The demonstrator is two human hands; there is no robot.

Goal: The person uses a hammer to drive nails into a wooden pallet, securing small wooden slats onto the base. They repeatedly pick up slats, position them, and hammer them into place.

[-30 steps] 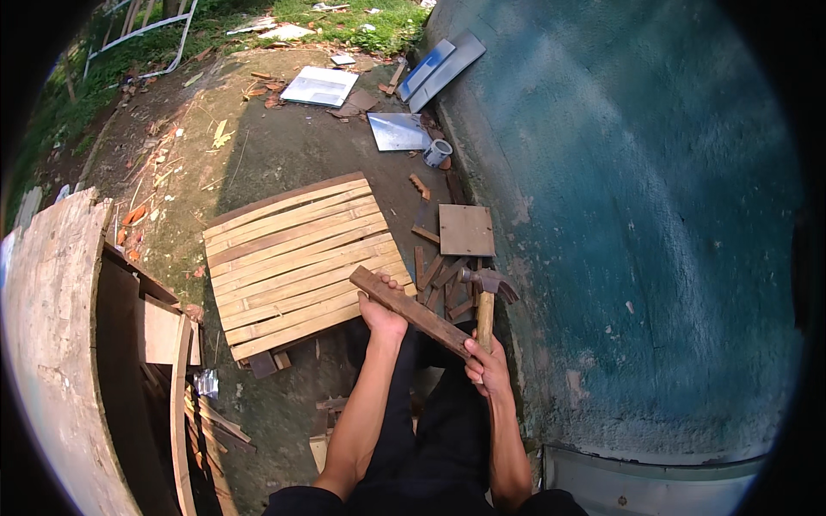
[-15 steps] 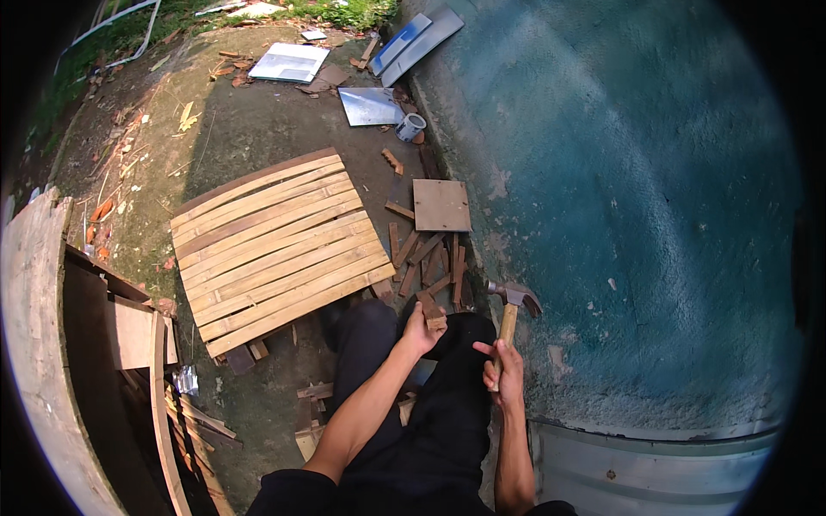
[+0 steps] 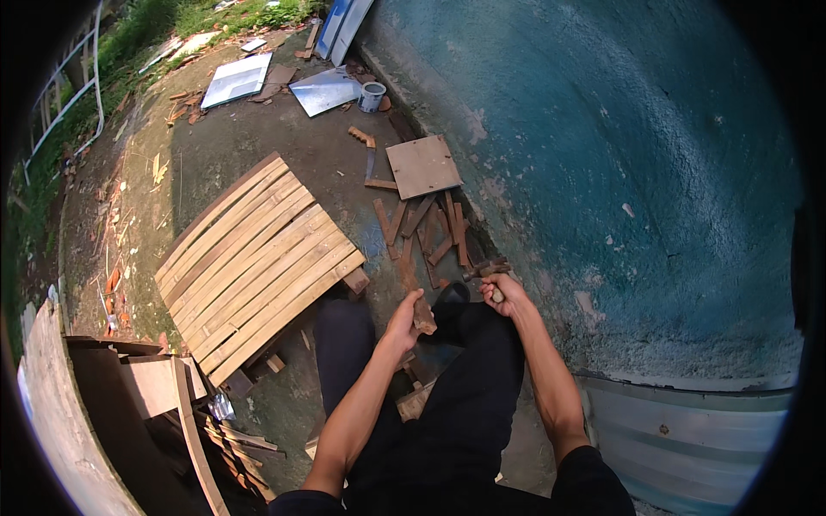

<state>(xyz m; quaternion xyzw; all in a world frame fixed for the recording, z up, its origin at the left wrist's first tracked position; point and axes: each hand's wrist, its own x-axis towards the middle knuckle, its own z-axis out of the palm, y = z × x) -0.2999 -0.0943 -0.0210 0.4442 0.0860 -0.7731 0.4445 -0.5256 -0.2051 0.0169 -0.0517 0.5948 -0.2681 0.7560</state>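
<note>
My left hand (image 3: 401, 322) is closed around a short brown wood block (image 3: 423, 316), held above the gap between my knees. In my right hand (image 3: 509, 297), near my right knee, is a claw hammer (image 3: 488, 269); its handle is gripped and its head points forward and left, apart from the block. To the left of my knees stands a low piece with a top of bamboo slats (image 3: 258, 267). Beyond my hands several brown wood strips (image 3: 441, 225) lie loose on the ground, next to a square plywood board (image 3: 423, 167).
A handsaw (image 3: 368, 148) lies beyond the strips, with a paint can (image 3: 372, 97) and pale flat boards (image 3: 237, 80) farther off. The blue-green wall (image 3: 602, 172) runs along the right. Close at left stands an open wooden box (image 3: 64, 413) beside thin sticks (image 3: 232, 447).
The hammer has tipped from upright to lying forward as my right hand rose slightly. The wood block stays in my left hand, which moved slightly left. The whole view has turned.
</note>
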